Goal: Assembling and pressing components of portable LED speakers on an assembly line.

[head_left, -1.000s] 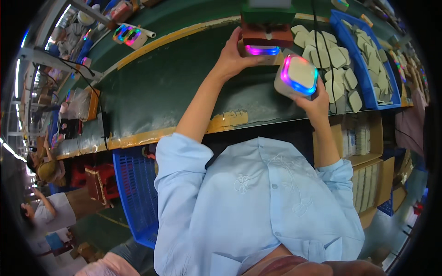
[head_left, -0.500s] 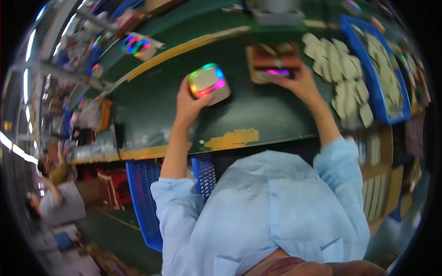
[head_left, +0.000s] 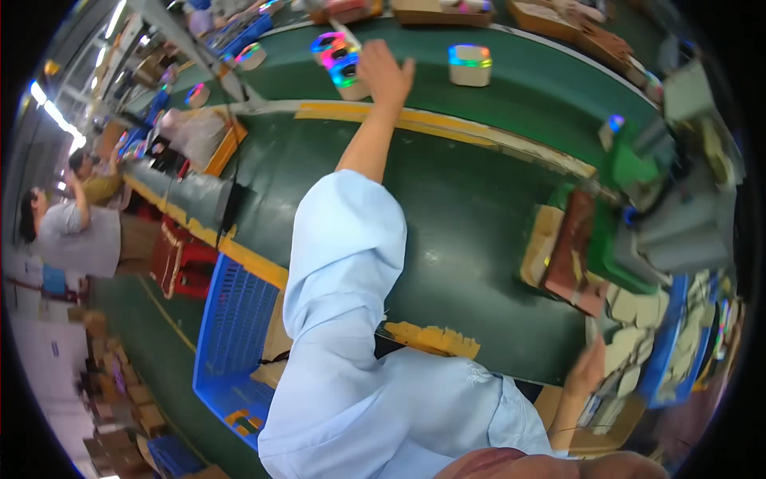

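Observation:
My left hand (head_left: 384, 76) reaches across to the far green belt, its thumb spread away from the fingers. Beside it, on its left, stands a pale device (head_left: 339, 62) with rings of coloured light; whether the fingers touch it I cannot tell. On the same belt, right of this hand, a cream box (head_left: 469, 65) glows with coloured light around its top. Down at the right, my right hand (head_left: 589, 367) is blurred next to a pile of cream flat pieces (head_left: 634, 307). A pale edge shows above its fingers, and its grip is unclear.
A press-like fixture with a reddish-brown block (head_left: 568, 251) and green-grey machine body (head_left: 630, 231) stands at the right. Beyond the pile is a blue tray (head_left: 678, 343). Below the bench's left edge sits a blue crate (head_left: 231, 327). Other people (head_left: 80, 227) are at far left.
My left hand has gone from the lit box it held over the bench to the far belt. My right hand has left the reddish-brown block for the cream pieces. The view has turned.

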Available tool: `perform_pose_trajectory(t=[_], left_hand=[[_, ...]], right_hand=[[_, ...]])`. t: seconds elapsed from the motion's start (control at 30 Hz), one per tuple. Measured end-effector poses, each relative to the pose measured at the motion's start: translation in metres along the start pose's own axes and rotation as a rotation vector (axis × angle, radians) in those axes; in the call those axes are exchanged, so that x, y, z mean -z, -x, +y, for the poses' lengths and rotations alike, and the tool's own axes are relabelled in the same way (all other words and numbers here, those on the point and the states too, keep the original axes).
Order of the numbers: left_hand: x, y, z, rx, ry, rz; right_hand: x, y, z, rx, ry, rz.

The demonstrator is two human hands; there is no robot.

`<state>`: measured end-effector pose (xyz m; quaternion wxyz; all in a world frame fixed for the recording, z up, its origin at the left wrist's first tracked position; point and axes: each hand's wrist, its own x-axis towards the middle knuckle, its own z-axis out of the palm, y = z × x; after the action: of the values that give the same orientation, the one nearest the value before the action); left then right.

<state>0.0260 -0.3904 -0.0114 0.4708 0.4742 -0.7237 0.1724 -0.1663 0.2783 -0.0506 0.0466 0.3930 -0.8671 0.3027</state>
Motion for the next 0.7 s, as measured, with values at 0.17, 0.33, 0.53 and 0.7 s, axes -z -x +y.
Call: perform_pose_trajectory(t=[0.17, 0.33, 0.53, 0.7], left_hand=[[0.002, -0.007, -0.081, 0.600, 0.463, -0.278], [0.031, -0.007, -0.049, -0.230, 0.269, -0.215], [0.045, -0.028, -0.144, -0.379, 0.444, -0.533], [0.090, -0.008, -0.062, -0.202, 0.763, -0.562]], right_hand=[[0.009, -0.008, -0.021, -0.225, -0.217, -0.037], [0.012, 0.007, -0.048, 0.070, -0.005, -0.130], [-0.023, 0.006, -0.060, 0.247, -0.028, -0.059], [-0.006, 0.019, -0.071, 0.160, -0.002, 0.123]])
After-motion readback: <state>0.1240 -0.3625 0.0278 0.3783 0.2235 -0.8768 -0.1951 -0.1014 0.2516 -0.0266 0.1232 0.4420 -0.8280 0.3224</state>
